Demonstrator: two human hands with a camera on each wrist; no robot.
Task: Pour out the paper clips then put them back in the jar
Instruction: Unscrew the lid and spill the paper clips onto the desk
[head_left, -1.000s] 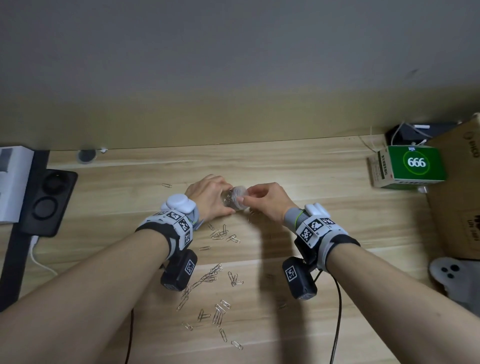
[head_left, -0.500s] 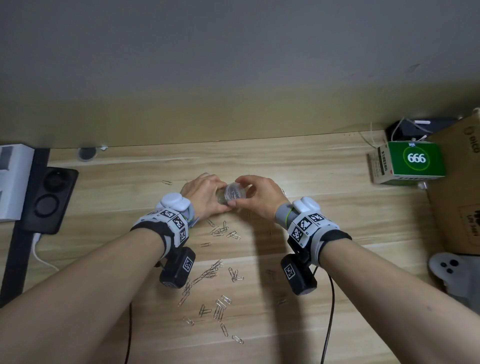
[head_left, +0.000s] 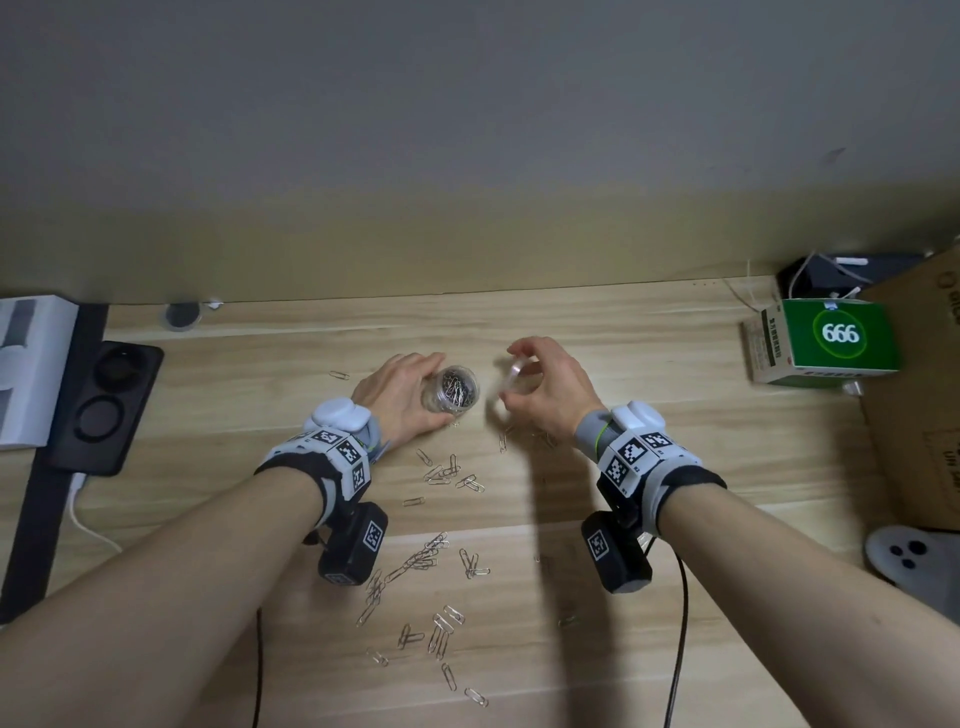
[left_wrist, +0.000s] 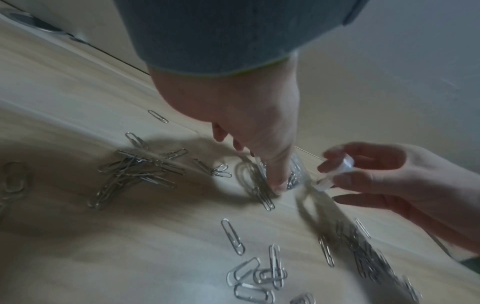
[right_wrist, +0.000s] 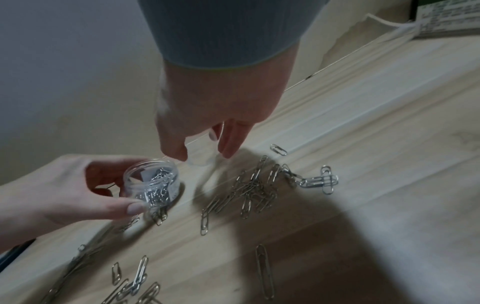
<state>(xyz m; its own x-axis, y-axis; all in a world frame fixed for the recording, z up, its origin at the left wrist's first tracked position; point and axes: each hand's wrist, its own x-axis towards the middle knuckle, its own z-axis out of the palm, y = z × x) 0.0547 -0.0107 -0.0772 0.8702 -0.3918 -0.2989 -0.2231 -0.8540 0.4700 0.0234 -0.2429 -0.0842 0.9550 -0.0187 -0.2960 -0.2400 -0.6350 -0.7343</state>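
The lid (head_left: 514, 375) is kinda hard to make out, it's clear plastic and blurring in all three views, but the right hand (head_left: 540, 395) is pinching it between curled fingertips, just right of the jar (head_left: 453, 389). The left hand (head_left: 400, 395) is wrapping its fingers and thumb around the jar, which is sitting open-mouthed and tipped a bit toward the camera, with a clump of paper clips (head_left: 457, 388) inside. In the left wrist view the thumb is hiding most of the jar. More loose clips (head_left: 415, 564) are lying on the counter (head_left: 649, 364) nearer the person than the jar, some blurring out at the frame edges. Compared to half a second ago, the hands are coming apart: the lid was on the jar then, and now it's off and away to the right.
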